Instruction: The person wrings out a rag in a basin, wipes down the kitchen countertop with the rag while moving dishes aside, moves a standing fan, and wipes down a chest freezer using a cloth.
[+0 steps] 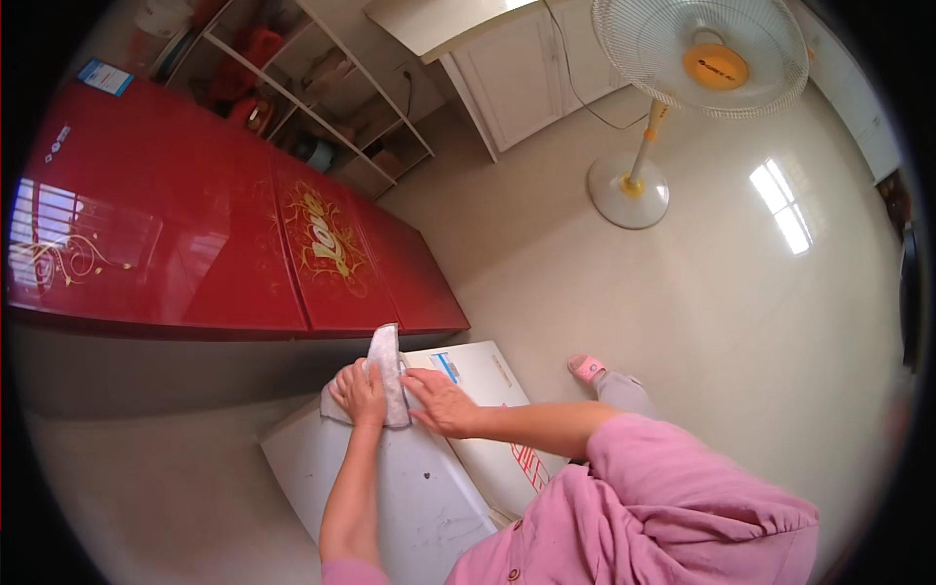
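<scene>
Cloth (390,380) partly covered by the left hand (360,396), fan (673,58) cut off at top, hub lettering (718,71) too small to read

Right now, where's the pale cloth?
In the head view, the pale cloth is below-left of centre, under the left hand on the white appliance.

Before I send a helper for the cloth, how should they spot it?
Find the red fridge, then the white unit below it in the picture. At that unit's far end, under the left hand, is the cloth: pale, folded fabric, unlike the hard, smooth surface beneath.
</scene>
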Demonstrator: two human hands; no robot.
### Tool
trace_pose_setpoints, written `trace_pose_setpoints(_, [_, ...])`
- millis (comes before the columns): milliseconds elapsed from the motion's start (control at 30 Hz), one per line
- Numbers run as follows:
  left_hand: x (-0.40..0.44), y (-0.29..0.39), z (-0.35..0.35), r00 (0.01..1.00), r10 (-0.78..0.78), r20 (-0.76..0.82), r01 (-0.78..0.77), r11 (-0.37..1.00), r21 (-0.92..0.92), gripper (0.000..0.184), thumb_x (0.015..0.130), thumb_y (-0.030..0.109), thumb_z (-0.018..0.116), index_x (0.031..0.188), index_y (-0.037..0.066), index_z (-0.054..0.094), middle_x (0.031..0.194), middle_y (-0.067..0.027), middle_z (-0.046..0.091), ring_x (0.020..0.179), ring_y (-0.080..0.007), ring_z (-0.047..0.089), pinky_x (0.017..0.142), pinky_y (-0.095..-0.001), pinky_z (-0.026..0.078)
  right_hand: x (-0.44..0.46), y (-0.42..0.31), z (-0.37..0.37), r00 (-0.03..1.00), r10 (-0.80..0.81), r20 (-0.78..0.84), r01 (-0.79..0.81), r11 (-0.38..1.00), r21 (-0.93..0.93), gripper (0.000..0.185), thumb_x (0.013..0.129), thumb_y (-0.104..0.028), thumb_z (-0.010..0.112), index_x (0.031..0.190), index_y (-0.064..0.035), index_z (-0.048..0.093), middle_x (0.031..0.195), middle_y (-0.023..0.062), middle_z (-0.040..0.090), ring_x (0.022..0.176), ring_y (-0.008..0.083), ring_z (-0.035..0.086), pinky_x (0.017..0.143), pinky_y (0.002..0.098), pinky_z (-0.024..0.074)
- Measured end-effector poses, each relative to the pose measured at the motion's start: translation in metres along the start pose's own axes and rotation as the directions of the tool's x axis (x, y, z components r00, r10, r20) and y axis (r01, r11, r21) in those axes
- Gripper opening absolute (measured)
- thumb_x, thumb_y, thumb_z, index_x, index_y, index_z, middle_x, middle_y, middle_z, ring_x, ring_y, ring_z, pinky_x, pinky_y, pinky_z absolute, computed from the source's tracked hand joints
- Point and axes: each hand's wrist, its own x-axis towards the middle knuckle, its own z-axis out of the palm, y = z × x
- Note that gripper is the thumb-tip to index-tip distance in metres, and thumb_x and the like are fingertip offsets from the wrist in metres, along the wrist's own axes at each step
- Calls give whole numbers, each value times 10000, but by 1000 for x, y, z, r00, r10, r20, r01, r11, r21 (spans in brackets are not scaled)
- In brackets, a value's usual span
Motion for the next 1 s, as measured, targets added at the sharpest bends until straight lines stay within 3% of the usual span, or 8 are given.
trace_pose_setpoints(100, [6,33,-4,996,88,16,-88,995,-41,333,865,394,483,1060,134,553,1003,-75,536,1058,-280,448,995,-530,214,-61,34,-55,953,231,194,-228,973,-39,511,865,-243,524,1301,-42,348,1264,194,400,1103,357,453,954,413,367])
trace_pose_setpoints(233, [23,51,-8,982,133,136,-128,991,-43,256,834,342,533,932,109,570,979,-62,549,991,-280,474,871,-470,317,-145,71,-92,798,580,165,-547,811,-210,483,868,-219,511,1286,-42,348,1119,214,487,1017,362,505,839,440,425])
trace_pose_setpoints(333, [37,62,-1,985,-3,174,-1,1000,22,214,828,292,532,840,80,554,966,-61,564,970,-289,490,783,-455,350,-170,63,-111,786,572,234,-528,818,-226,450,866,-213,512,1258,-38,377,1031,200,534,945,370,534,789,444,441])
trace_pose_setpoints(400, [30,68,-1,964,-106,242,94,994,64,199,829,256,524,913,86,586,1044,-50,561,1048,-272,475,859,-471,343,-178,59,-110,807,545,226,-505,836,-214,434,866,-211,513,1243,-35,391,1013,199,544,925,373,540,782,440,444])
trace_pose_setpoints(467, [11,58,5,985,151,85,-148,988,-39,256,830,219,516,1048,110,594,1266,-54,468,1226,-266,371,989,-503,274,-180,53,-107,833,507,222,-472,860,-192,419,866,-210,514,1228,-31,406,995,199,553,904,376,547,775,437,447])
trace_pose_setpoints(567, [-43,67,-16,966,150,209,-143,989,-46,425,816,187,511,1242,194,513,1490,-23,158,1376,-285,92,1080,-529,89,-181,42,-103,842,502,197,-485,865,-131,397,868,-211,512,1206,-22,426,992,211,552,907,376,545,776,435,446])
trace_pose_setpoints(900, [-274,97,-63,978,-16,206,19,1000,-14,586,809,255,535,1368,210,364,1491,-43,174,1373,-286,126,1069,-535,67,-211,13,-72,864,364,347,-374,927,-42,319,857,-211,533,1119,-30,512,982,202,565,890,366,559,757,424,457])
trace_pose_setpoints(1000, [-334,104,-77,973,-50,226,72,994,-88,599,826,254,500,1385,131,325,1477,-92,207,1371,-305,127,1066,-542,42,-251,17,-80,831,414,370,-435,900,-32,321,854,-211,534,1114,-23,520,980,205,569,882,354,569,749,411,463])
